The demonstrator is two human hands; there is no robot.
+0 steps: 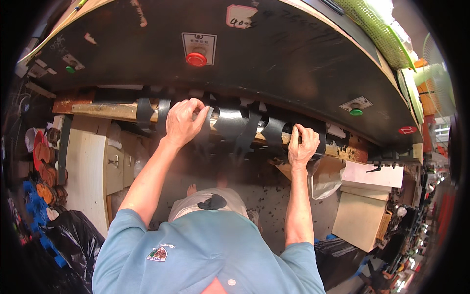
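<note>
A black, leather-like sheet (pixel 231 123) full of cut-out holes lies across a wooden ledge under the machine's overhanging black front. Strips of it droop over the near edge. My left hand (pixel 184 121) is closed, thumb and fingers pinching a strip of the sheet left of the middle. Further right, my right hand (pixel 303 145) has its fingers curled and pressed together on the sheet's right part. The sheet's far side is hidden beneath the machine's dark front panel (pixel 284 59).
The panel carries a red push button (pixel 196 59) and two green ones, one being the right green button (pixel 356 111). A cabinet (pixel 88 161) stands at left above a black plastic bag (pixel 73 240). A cardboard box (pixel 360 215) is at right. Black scraps litter the floor.
</note>
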